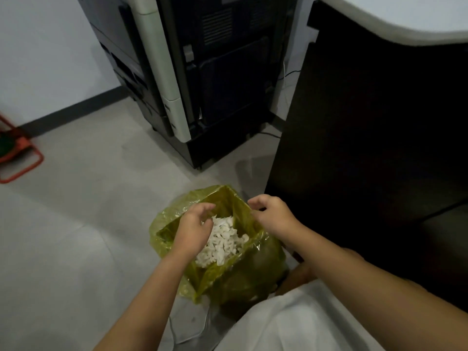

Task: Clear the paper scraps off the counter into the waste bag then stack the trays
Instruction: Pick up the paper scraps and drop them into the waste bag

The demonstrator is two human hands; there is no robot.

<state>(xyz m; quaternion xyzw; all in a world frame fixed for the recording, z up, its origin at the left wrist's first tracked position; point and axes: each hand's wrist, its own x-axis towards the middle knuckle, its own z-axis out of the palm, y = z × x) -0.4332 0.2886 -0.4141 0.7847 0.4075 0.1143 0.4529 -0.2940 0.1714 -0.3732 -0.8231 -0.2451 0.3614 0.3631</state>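
Both my hands over waste bag [228, 282]: left hand [193, 230] loosely curled above paper scraps [222, 241] inside, right hand [272, 215] seemingly pinching rim; counter [395, 19] scraps unseen, trays unstacked

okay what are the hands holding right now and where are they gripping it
The right hand pinches the yellow waste bag at its rim. The left hand hovers over the paper scraps, apparently holding nothing.

No text, label, brand, number or sign can be read anywhere in this view; every surface shown is unmarked
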